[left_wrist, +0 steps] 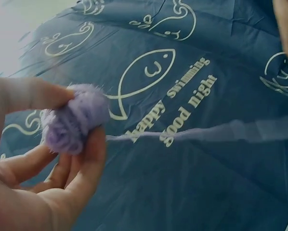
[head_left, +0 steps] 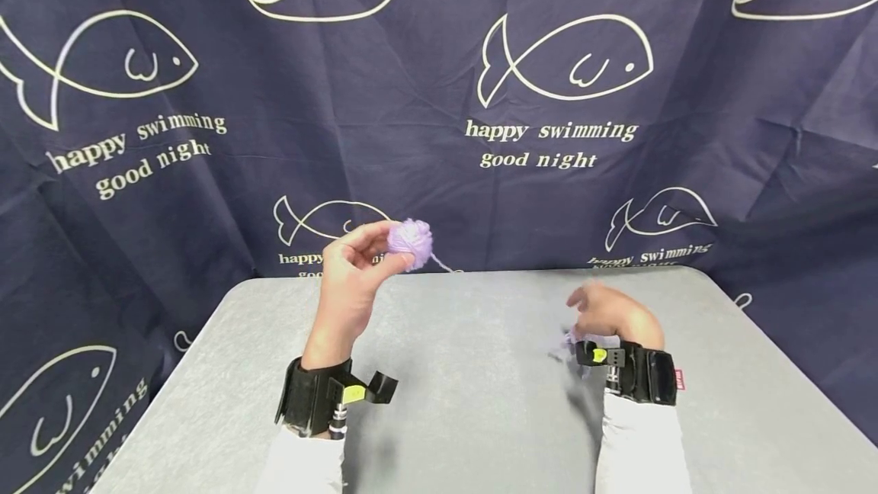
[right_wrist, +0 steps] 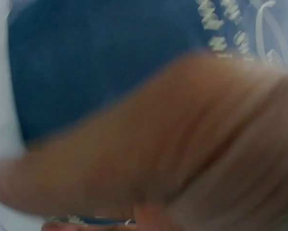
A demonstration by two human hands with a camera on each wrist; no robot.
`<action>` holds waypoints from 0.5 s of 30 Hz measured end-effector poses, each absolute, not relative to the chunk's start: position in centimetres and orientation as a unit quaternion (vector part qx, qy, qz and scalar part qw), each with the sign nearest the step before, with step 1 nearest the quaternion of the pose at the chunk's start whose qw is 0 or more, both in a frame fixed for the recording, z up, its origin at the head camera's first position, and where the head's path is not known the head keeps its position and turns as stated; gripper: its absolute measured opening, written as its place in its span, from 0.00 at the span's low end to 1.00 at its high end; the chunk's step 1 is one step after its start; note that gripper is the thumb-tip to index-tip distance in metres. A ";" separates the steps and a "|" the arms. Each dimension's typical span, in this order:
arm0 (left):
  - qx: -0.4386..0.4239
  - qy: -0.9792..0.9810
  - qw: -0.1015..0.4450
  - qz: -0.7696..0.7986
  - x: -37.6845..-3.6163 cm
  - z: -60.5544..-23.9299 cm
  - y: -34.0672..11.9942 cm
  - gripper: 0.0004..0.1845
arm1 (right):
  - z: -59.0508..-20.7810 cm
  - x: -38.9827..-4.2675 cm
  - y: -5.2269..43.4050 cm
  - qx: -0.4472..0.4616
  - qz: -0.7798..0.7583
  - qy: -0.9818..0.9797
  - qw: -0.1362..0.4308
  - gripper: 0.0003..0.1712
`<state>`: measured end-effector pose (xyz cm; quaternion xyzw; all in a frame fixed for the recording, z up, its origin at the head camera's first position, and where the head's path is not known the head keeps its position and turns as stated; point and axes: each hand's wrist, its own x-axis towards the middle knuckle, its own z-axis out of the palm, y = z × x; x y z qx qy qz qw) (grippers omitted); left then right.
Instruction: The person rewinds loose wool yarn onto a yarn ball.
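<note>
Left of centre in the head view, the left hand (head_left: 350,280) is raised above the grey table (head_left: 480,418), pinching a small lilac yarn ball (head_left: 410,242) between thumb and fingers. 1 strand (left_wrist: 206,131) trails right from it. The right hand (head_left: 607,311), lower right, is blurred; its grip cannot be told, perhaps loosely curled.

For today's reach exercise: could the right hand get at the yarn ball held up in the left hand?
Probably yes: the yarn ball sits pinched at the left hand fingertips above the table, and nothing stands between it and the right hand.
</note>
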<state>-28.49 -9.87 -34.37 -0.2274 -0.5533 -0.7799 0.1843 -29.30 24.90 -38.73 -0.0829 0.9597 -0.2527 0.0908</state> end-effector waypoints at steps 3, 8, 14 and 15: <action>-0.260 -0.592 0.144 -0.749 -28.2 -34.4 -9.4 0.20 | -38.1 -29.7 22.1 -0.168 -0.299 0.939 0.028 0.30; -0.289 -0.597 0.108 -0.741 -27.9 -34.4 -8.9 0.22 | -38.1 -30.7 16.2 -0.319 -0.531 0.785 0.009 0.15; -0.263 -0.577 0.130 -0.762 -28.0 -34.3 -9.0 0.21 | -38.4 -30.6 12.6 -0.311 -0.701 0.642 0.003 0.05; -0.259 -0.571 0.135 -0.767 -28.0 -34.3 -9.1 0.21 | -38.5 -30.6 12.4 -0.297 -0.709 0.639 -0.023 0.05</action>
